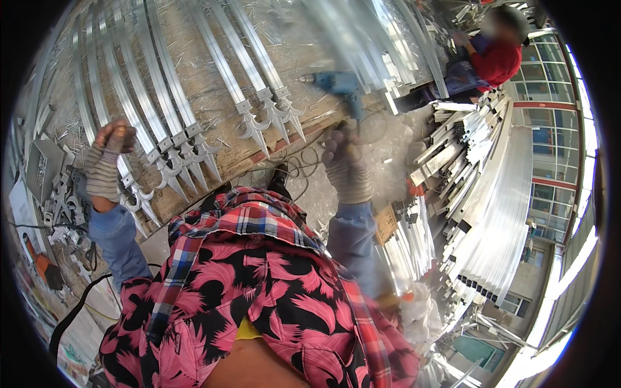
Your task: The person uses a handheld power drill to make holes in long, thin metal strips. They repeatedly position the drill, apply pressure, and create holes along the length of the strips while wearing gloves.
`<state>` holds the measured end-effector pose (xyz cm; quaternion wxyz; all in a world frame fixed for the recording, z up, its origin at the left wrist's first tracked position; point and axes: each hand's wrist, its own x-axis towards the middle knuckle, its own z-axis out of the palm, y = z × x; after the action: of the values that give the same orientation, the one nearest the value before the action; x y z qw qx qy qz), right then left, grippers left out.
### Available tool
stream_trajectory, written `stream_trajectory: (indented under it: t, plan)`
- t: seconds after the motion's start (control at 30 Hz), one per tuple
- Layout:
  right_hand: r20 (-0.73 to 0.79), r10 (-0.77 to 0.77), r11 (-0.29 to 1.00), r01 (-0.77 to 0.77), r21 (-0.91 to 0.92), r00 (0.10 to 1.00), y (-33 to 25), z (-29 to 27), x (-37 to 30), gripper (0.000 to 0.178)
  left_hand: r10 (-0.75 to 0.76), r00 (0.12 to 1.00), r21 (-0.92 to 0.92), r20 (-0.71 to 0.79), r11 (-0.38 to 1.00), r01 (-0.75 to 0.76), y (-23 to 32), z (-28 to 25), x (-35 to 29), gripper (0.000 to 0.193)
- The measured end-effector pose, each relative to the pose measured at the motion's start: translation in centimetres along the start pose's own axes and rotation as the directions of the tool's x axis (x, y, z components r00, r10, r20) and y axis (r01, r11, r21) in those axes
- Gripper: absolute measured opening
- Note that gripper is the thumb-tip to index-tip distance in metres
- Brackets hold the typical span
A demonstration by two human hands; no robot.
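- My left hand (111,155) sits right on the spiked metal rails (187,139), which lie packed side by side over the wooden bench (194,58), so hardly any gaps there.
- My right hand (346,165) is by the blue drill (343,87), with bare floor (388,139) just near it.
- Far right is blocked: stacked aluminium profiles (485,194), plus a person in red (495,61).
- Black cables (304,161) loop across the near edge.

Single head view, fisheye, worn high, looking steeply down the wearer's shirt front (259,297). Workbench (194,77) close, 11 to 1 o'clock; floor (388,149) beyond. Stacked metal bars (479,213) at 3 o'clock. Rim bends lines.
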<state>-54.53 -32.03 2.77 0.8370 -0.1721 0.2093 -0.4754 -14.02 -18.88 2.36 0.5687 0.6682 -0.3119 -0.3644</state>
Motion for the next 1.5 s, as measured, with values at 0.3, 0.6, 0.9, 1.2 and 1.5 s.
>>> stream_trajectory:
  t: [0.3, 0.6, 0.9, 1.2, 1.5]
  plan:
    - [-0.347, 0.11, 0.968, -0.18, -0.177, 0.931, -7.8, -12.6, 5.0, 0.021, -0.2, 0.903, -0.088, 0.381, 0.964, 0.25, 0.7, 21.7, -3.5, 0.026]
    - [-0.552, 0.078, 0.694, -0.442, -0.568, 0.83, -14.2, -15.7, 11.2, 0.018, -0.587, 0.579, -0.045, 0.566, 0.679, 0.733, -5.2, 37.4, 1.1, 0.032]
    - [-0.127, -0.313, 0.262, -0.043, -0.964, 0.941, -10.1, -23.9, 18.7, 0.022, -0.683, 0.622, -0.491, 0.382, 0.42, 0.763, -9.3, 41.6, 8.0, 0.054]
    - [-0.39, -0.356, 0.703, -0.032, -0.71, 0.849, -12.1, -18.4, 12.6, 0.025, -0.701, 0.61, -0.546, 0.37, 0.367, 0.753, -8.0, 43.6, 11.6, 0.05]
    - [-0.363, -0.546, 0.786, 0.313, -0.533, 0.755, -28.5, -21.2, 12.6, 0.013, -0.72, 0.547, -0.654, 0.428, 0.17, 0.737, -10.5, 43.5, 14.2, 0.04]
